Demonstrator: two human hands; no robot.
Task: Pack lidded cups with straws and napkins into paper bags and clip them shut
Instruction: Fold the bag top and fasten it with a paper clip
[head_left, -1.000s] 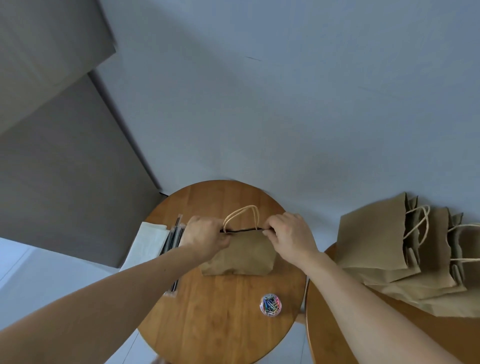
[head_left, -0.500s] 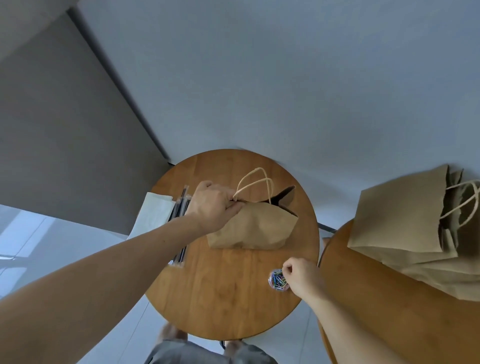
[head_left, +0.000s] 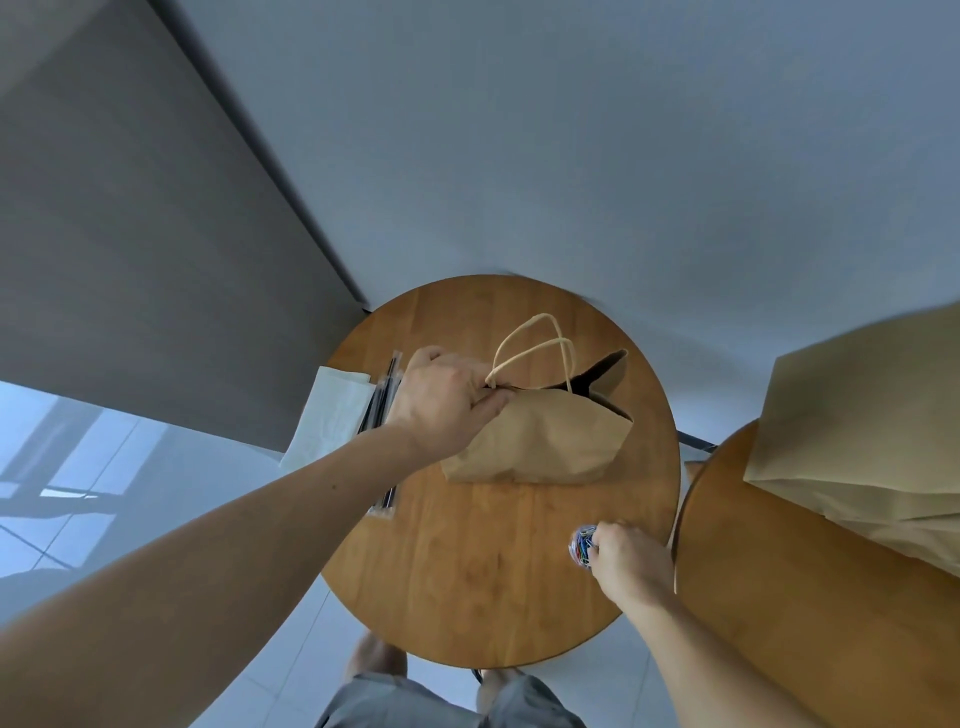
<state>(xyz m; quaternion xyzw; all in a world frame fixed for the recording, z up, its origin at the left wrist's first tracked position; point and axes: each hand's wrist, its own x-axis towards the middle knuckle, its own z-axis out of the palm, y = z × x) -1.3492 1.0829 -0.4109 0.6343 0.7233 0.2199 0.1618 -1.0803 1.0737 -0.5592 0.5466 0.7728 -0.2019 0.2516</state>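
A brown paper bag (head_left: 540, 441) with twine handles stands on the round wooden table (head_left: 467, 571). My left hand (head_left: 447, 400) pinches the left end of its top edge shut, while the right end gapes open. My right hand (head_left: 626, 558) reaches into a small clear tub of coloured paper clips (head_left: 581, 543) near the table's right edge; its fingertips are at the clips, and whether they grip one is hidden. Wrapped black straws (head_left: 382, 410) and white napkins (head_left: 332, 415) lie left of the bag. The bag's contents are hidden.
A second wooden table (head_left: 805, 597) at the right carries a pile of brown paper bags (head_left: 857, 431). A pale wall rises behind, a grey panel at the left. My legs show below the table's near edge, over a tiled floor.
My right hand let go of the bag's top and dropped to the clip tub. The bag's right end sprang open. My left hand kept its hold. The camera tilted down.
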